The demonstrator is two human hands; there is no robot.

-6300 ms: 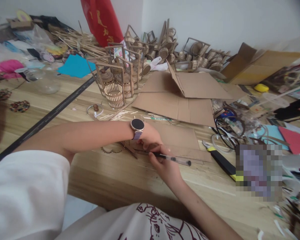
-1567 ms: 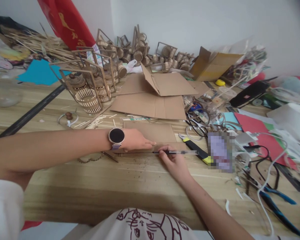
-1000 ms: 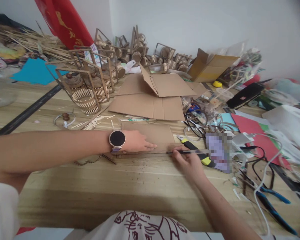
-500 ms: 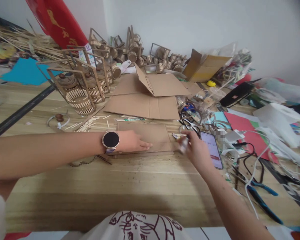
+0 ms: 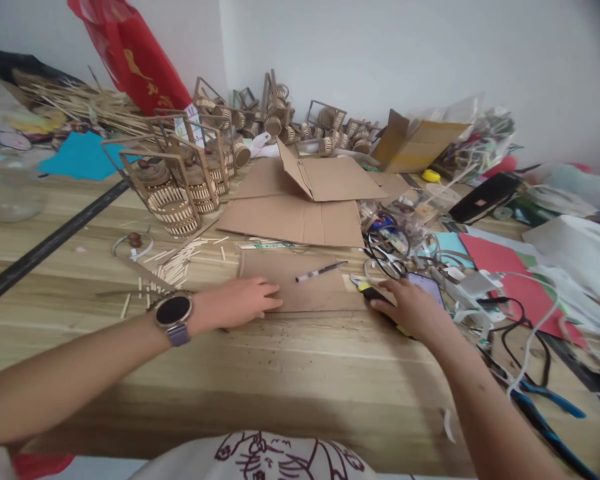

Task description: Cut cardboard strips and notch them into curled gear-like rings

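A rectangular piece of brown cardboard lies flat on the wooden table in front of me. My left hand, below a watch, rests flat on the cardboard's left part, fingers spread. On the cardboard lies a pen, slanting up to the right, with neither hand on it. Just right of the cardboard, a black-and-yellow utility knife lies under my right hand. Thumb and fingers of that hand are apart over the knife, partly covering it; a firm grip does not show.
Folded cardboard lies behind. Slatted little baskets stand at the left, near scattered sticks. A phone, tangled cables, red paper and blue-handled pliers crowd the right side.
My right hand held something small and blurred; now it is over the utility knife, and the pen shows on the cardboard. My left hand has drawn back leftward.
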